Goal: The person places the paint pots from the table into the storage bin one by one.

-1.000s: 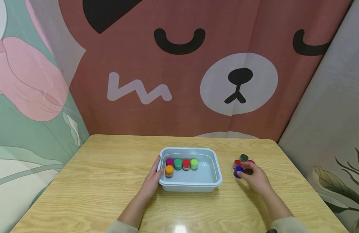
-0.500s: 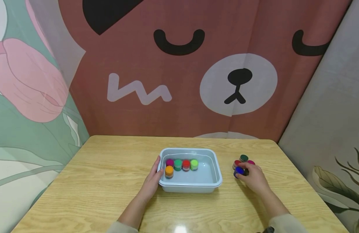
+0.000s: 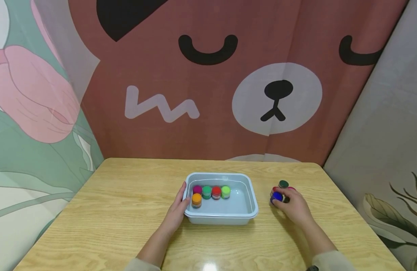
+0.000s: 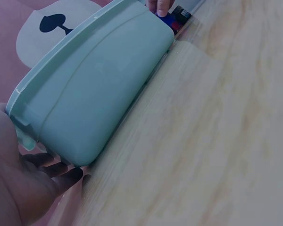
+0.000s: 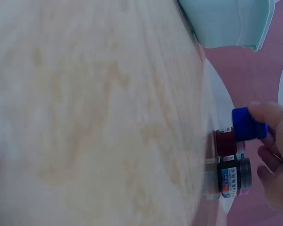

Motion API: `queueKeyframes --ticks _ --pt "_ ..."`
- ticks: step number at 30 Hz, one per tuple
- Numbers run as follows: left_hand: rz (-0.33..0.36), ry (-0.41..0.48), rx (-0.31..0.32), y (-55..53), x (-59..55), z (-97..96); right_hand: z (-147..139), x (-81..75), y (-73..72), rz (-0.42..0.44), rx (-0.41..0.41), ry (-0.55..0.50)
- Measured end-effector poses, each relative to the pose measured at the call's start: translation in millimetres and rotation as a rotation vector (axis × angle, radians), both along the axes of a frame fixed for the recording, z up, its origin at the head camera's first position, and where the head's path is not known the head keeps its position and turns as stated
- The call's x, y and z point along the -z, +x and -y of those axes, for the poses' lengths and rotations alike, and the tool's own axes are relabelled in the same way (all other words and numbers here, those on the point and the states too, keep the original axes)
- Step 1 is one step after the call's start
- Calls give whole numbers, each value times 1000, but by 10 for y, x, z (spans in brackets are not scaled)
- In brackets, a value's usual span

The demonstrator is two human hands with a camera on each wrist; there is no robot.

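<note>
My right hand [image 3: 297,207] pinches a small blue paint jar [image 3: 277,197] between thumb and fingers. In the right wrist view this blue jar [image 5: 247,125] is raised off the table, beside a red jar [image 5: 225,142] and a dark jar [image 5: 228,179] that stand there. My left hand [image 3: 175,210] grips the left end of a pale blue plastic tub [image 3: 222,216], thumb at the rim and fingers below it. Inside, magenta [image 3: 197,189], green [image 3: 206,192], red [image 3: 216,192] and lime [image 3: 226,192] jars form a row, with an orange jar [image 3: 196,200] in front of the magenta one.
Around the right hand cluster more jars, including one with a dark green lid [image 3: 283,184]; the hand partly covers them. All stand on a wood-grain table [image 3: 134,210]. A printed curtain [image 3: 154,139] hangs behind its far edge.
The right hand has tightened its hold on the blue jar and lifted it slightly, so it now covers more of the red jar behind. Left hand and tub stay put.
</note>
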State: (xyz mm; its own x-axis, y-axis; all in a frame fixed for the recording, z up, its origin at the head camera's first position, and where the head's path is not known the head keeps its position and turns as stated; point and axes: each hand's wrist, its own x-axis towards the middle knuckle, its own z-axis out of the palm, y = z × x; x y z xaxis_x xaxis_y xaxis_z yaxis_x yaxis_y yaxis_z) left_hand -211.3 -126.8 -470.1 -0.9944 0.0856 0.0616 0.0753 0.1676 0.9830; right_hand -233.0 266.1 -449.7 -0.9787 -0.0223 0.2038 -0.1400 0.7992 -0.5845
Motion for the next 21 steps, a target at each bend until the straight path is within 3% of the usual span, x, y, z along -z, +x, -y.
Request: queueKeyframes --ticks 9,21 --pt "9 0 -7 4 -8 -11 104 -94 26 81 -20 -241" --pt "10 -3 -7 12 -19 -10 248 -227 64 126 -56 -318"
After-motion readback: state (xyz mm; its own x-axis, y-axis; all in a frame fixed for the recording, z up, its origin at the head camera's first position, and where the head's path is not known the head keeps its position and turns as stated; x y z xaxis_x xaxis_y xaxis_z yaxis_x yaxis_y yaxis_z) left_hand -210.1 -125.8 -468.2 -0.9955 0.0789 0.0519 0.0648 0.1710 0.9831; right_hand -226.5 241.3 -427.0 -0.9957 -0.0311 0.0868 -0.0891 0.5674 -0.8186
